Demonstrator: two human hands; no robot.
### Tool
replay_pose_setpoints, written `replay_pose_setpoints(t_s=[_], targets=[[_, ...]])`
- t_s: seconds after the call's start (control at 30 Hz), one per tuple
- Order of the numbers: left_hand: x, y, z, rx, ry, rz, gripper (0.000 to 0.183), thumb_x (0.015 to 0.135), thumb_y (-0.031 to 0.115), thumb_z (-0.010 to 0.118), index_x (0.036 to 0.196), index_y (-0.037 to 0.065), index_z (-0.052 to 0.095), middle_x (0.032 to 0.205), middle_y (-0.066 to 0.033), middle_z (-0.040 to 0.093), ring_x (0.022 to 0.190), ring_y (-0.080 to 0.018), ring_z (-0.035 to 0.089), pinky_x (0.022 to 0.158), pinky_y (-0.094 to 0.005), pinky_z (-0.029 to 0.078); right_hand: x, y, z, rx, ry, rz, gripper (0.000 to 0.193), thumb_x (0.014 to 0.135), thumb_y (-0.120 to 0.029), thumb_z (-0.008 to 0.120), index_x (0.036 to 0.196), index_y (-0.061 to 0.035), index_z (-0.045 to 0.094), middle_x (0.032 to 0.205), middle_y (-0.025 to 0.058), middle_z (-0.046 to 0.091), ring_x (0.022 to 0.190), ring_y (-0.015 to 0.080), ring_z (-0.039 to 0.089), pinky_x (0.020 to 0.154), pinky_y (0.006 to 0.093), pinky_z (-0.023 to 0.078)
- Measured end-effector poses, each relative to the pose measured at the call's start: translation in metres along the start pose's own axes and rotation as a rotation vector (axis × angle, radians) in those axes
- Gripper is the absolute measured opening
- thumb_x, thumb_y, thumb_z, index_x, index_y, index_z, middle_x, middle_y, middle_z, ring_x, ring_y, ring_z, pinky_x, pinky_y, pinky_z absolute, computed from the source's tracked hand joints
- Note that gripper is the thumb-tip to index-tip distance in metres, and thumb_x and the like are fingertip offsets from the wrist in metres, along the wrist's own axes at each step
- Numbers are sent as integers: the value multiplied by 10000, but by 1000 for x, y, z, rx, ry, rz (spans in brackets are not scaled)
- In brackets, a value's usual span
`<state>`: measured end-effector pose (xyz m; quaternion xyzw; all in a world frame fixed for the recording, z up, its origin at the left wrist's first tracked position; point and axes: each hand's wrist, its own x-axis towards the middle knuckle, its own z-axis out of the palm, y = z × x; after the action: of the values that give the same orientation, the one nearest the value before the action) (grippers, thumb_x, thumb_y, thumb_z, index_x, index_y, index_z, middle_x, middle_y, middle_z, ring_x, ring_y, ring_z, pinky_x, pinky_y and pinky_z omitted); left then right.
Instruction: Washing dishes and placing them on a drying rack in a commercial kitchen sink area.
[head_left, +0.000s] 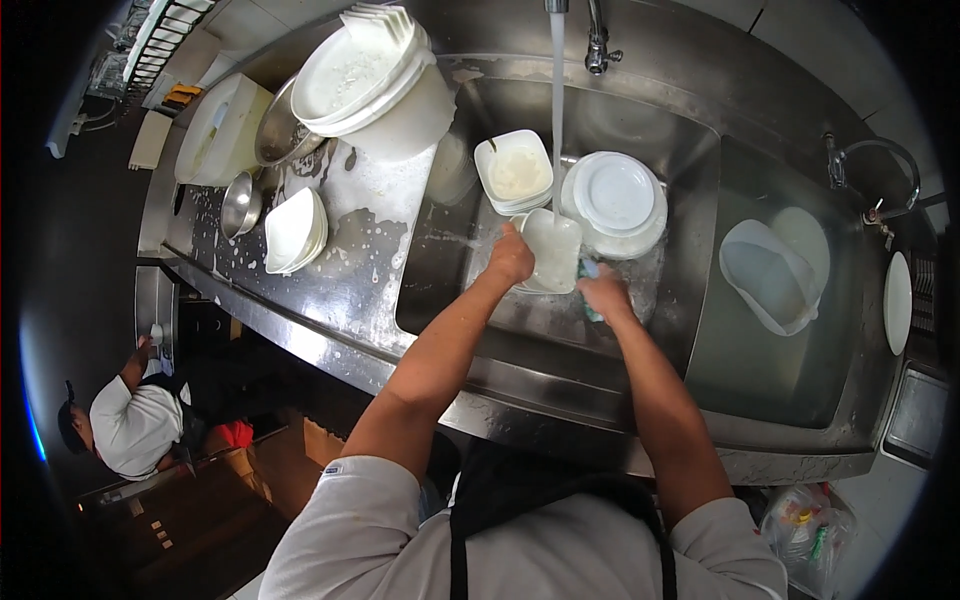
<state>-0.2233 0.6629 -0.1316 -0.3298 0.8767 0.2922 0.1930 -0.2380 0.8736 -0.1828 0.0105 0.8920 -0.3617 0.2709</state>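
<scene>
My left hand [510, 258] is closed on the rim of a square white bowl [556, 248], which tilts inside the metal sink. Water from the tap [558, 100] runs down by its upper edge. In my right hand [607, 293], beside the bowl's right side, is a blue-green sponge [588, 268], partly covered by the fingers. Just beyond my left hand stands a stack of square white bowls [516, 168], the top one holding cloudy liquid. A pile of round white plates [617, 200] lies to the right of the stream.
At right, a water-filled basin [765, 385] holds a clear plastic tub [765, 275]. The left counter carries square dishes [297, 230], a small metal bowl [240, 205] and a white bucket [400, 115] topped with plates. Another person [140, 425] is at lower left.
</scene>
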Motion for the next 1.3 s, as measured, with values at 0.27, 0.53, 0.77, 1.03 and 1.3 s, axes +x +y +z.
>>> replay_pose_setpoints(t_s=[0.27, 0.53, 0.77, 1.03, 1.3], targets=[[-61, -1, -91, -132, 139, 148, 622, 883, 26, 500, 1466, 110, 301, 1301, -342, 558, 1231, -491, 536, 1008, -518, 453, -29, -102, -28, 21, 404, -331, 300, 833, -154, 706, 1097, -79, 584, 851, 243, 683, 835, 463, 659, 716, 536, 520], [-66, -39, -117, -1245, 148, 233, 404, 1059, 136, 450, 1456, 61, 451, 1298, -137, 604, 1159, -211, 560, 985, -330, 466, -44, -186, 54, -592, 14, -778, 577, 965, -225, 562, 1519, -200, 402, 1573, 253, 318, 1495, 399, 233, 1161, 681, 96], [-71, -59, -134, -1439, 176, 227, 379, 1084, 158, 403, 1449, 71, 460, 1285, -136, 606, 1130, -206, 576, 961, -339, 485, -61, -227, 35, -300, -71, -846, 546, 1003, -263, 497, 1532, -192, 385, 1606, 243, 242, 1507, 390, 196, 1152, 694, 82], [-76, -78, -142, -1545, 6, 294, 404, 1078, 154, 417, 1478, 99, 420, 1350, -130, 574, 1197, -211, 567, 985, -335, 488, -73, -244, 28, -456, -136, -825, 639, 967, -240, 499, 1574, -201, 303, 1632, 252, 138, 1531, 385, 103, 1157, 690, 59], [-68, -81, -157, -1668, 123, 221, 348, 1086, 182, 400, 1413, 78, 458, 1299, -130, 581, 1160, -209, 578, 958, -362, 503, -104, -260, 42, -464, -91, -825, 578, 948, -251, 569, 1509, -215, 436, 1583, 214, 314, 1512, 349, 198, 1164, 687, 98]])
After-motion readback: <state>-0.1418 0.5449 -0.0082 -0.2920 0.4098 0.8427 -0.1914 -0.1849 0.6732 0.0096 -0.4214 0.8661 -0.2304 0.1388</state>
